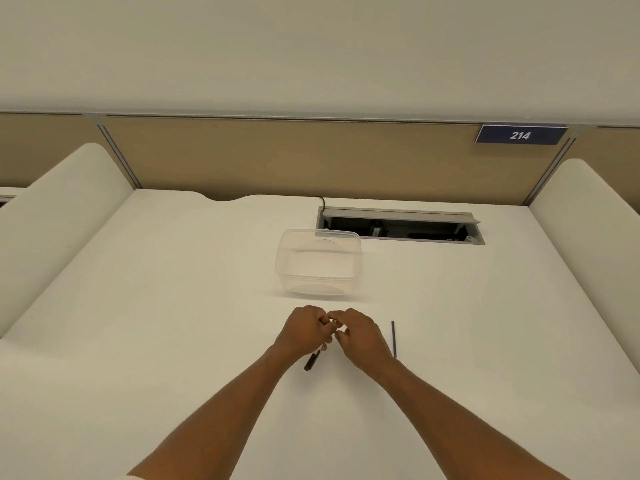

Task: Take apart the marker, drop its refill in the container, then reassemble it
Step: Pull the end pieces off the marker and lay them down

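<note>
My left hand [306, 332] is closed around the black marker body [311, 361], whose lower end pokes out below the fist toward me. My right hand [358, 336] meets it at the top, fingertips pinched at the marker's upper end; what they pinch is hidden. A thin dark refill [393, 339] lies on the white desk just right of my right hand, pointing away from me. The clear plastic container [318, 261] stands open a little beyond both hands, with nothing visible inside.
An open cable tray [398, 226] is cut into the desk behind the container. White side dividers [62, 202] flank the desk left and right. A tan back panel carries a blue "214" sign [520, 135].
</note>
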Available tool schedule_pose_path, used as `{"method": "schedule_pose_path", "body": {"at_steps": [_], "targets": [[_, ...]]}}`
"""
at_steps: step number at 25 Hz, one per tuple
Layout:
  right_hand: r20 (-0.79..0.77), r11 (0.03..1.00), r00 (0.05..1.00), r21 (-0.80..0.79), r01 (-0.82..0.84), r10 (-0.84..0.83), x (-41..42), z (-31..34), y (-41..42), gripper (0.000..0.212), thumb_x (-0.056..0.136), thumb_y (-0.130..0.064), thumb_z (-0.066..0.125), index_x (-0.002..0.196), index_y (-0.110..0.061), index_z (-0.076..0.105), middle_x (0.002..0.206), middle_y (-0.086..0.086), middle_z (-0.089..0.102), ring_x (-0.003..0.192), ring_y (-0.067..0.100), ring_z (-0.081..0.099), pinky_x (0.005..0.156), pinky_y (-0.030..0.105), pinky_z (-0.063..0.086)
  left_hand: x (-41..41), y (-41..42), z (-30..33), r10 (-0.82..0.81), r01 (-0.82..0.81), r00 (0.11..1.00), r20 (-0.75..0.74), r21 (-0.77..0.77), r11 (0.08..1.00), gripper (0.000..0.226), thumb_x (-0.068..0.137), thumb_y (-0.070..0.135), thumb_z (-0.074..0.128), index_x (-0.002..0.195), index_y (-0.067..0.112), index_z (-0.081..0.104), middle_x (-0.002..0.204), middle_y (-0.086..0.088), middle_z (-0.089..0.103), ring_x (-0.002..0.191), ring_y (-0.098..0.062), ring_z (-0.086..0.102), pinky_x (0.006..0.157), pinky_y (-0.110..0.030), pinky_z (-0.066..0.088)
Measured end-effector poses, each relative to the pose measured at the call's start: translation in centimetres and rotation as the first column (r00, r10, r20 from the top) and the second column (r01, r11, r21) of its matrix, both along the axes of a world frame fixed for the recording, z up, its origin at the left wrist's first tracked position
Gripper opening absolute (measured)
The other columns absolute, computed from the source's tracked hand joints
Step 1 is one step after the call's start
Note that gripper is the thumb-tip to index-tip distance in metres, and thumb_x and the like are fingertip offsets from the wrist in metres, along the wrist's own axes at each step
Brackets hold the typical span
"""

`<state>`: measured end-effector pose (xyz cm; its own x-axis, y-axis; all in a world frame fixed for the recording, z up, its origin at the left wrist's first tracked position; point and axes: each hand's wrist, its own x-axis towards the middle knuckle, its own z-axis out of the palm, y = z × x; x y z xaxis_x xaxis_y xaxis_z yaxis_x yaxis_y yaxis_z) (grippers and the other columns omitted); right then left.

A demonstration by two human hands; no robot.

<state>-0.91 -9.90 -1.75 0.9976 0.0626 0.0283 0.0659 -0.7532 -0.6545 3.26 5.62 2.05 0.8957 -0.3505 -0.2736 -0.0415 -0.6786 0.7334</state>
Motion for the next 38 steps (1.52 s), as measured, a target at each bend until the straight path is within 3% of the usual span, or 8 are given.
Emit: {"method": "schedule_pose_path", "body": {"at_steps": [7,10,12,14,16,18,26,38], "targets": [[0.026,0.998,0.999,-0.039,0.04,-0.039,0.1,0.0,0.6,0.013,0.092,-0.02,0.048,0.094,-0.025,0.06,0.083,-0.011,0.061,0.073,0.008,0.051,0.067,0.027,0.044,-0.4,0.7,-0.4,0.03,-0.026,0.999,0.025,-0.166,0.986,0.032,0.1,0.029,0.05,0.079,0.011,0.066,0.072,-0.003,0.073,0.061,-0.016,0.07,0.061,-0.031,0.055],[0.009,0.998,0.998,0.006,0.055,-0.055,-0.1,-0.4,0.6,0.017,0.095,-0.031,0.047,0.09,-0.021,0.06,0.08,-0.006,0.064,0.072,0.013,0.055,0.068,0.032,0.047,-0.2,2.1,-2.4,0.042,-0.039,0.963,0.266,-0.016,0.999,0.022,0.1,0.03,0.047,0.106,0.021,0.066,0.105,0.004,0.072,0.094,-0.012,0.067,0.081,-0.032,0.052],[-0.007,0.994,0.997,0.073,0.078,-0.078,-0.2,-0.7,0.5,0.017,0.094,-0.032,0.051,0.09,-0.021,0.064,0.084,-0.005,0.067,0.075,0.011,0.059,0.071,0.03,0.049,-0.6,3.0,-4.4,-0.026,-0.029,0.959,0.282,0.188,0.982,0.042,0.1,0.035,0.047,0.139,0.02,0.049,0.149,0.003,0.046,0.137,-0.016,0.042,0.108,-0.035,0.04],[-0.034,0.986,0.994,0.126,0.107,-0.104,-0.5,-1.1,0.3,0.013,0.092,-0.028,0.057,0.089,-0.022,0.068,0.088,-0.006,0.068,0.079,0.009,0.061,0.075,0.027,0.05,-1.4,3.8,-6.5,-0.114,0.032,0.969,0.219,0.345,0.938,0.066,0.1,0.045,0.039,0.156,0.015,0.018,0.164,0.002,0.005,0.152,-0.02,0.006,0.123,-0.037,0.013],[-0.083,0.983,0.991,0.139,0.117,-0.106,-0.7,-1.2,0.3,0.011,0.091,-0.023,0.06,0.089,-0.02,0.07,0.087,-0.007,0.07,0.079,0.008,0.062,0.076,0.027,0.051,-2.1,4.4,-7.8,-0.19,0.068,0.953,0.238,0.441,0.895,0.079,0.093,0.059,0.017,0.157,0.016,-0.002,0.161,0.002,-0.017,0.152,-0.021,-0.013,0.122,-0.033,-0.01],[-0.134,0.987,0.985,0.105,0.123,-0.108,-0.9,-0.9,0.2,0.011,0.089,-0.02,0.059,0.087,-0.019,0.07,0.079,-0.006,0.069,0.072,0.01,0.062,0.072,0.029,0.051,-2.4,4.3,-8.5,-0.191,0.053,0.939,0.286,0.428,0.902,0.082,0.088,0.061,0.007,0.156,0.017,-0.004,0.162,0.002,-0.017,0.151,-0.019,-0.016,0.118,-0.03,-0.019],[-0.145,0.989,0.98,0.051,0.141,-0.132,-0.9,-0.2,0.2,0.006,0.087,-0.02,0.056,0.081,-0.022,0.058,0.061,-0.002,0.059,0.06,0.015,0.058,0.061,0.029,0.046,-2.8,4.4,-9.7,-0.155,-0.033,0.886,0.436,0.394,0.919,0.07,0.098,0.052,0.024,0.157,0.015,0.015,0.165,-0.002,0.006,0.152,-0.02,0.002,0.121,-0.034,-0.005],[-0.164,0.973,0.962,0.042,0.226,-0.217,-1.2,0.1,0.9,0.007,0.086,-0.018,0.059,0.08,-0.02,0.061,0.062,0.001,0.062,0.061,0.015,0.059,0.06,0.025,0.044,-2.9,4.6,-9.6,-0.122,-0.036,0.907,0.403,0.363,0.931,0.071,0.097,0.053,0.023,0.157,0.018,0.011,0.165,0.001,0.0,0.152,-0.015,-0.007,0.122,-0.033,-0.006]]}}
